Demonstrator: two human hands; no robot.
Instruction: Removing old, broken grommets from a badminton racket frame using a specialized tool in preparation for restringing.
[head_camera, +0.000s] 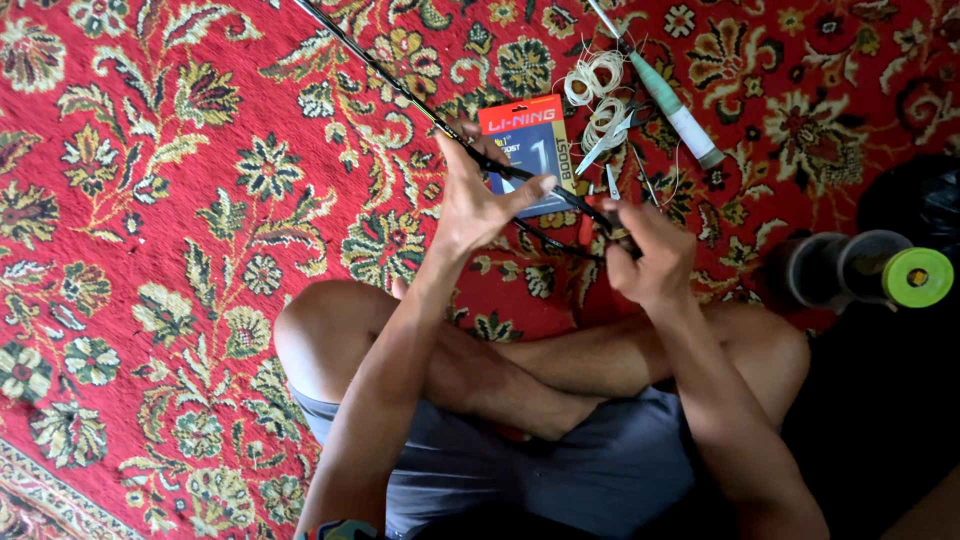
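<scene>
Care suits this step: left hand (478, 205), fingers spread, steadies the thin black racket frame (400, 85) while right hand (648, 262), clenched just beside it, grips the frame's near end firmly.

One flat rectangular package (530, 150), with an orange-red top band over a dark blue body and a pale strip down its right side, lies on the red patterned carpet (150, 200), partly hidden behind the left hand (475, 205).
</scene>
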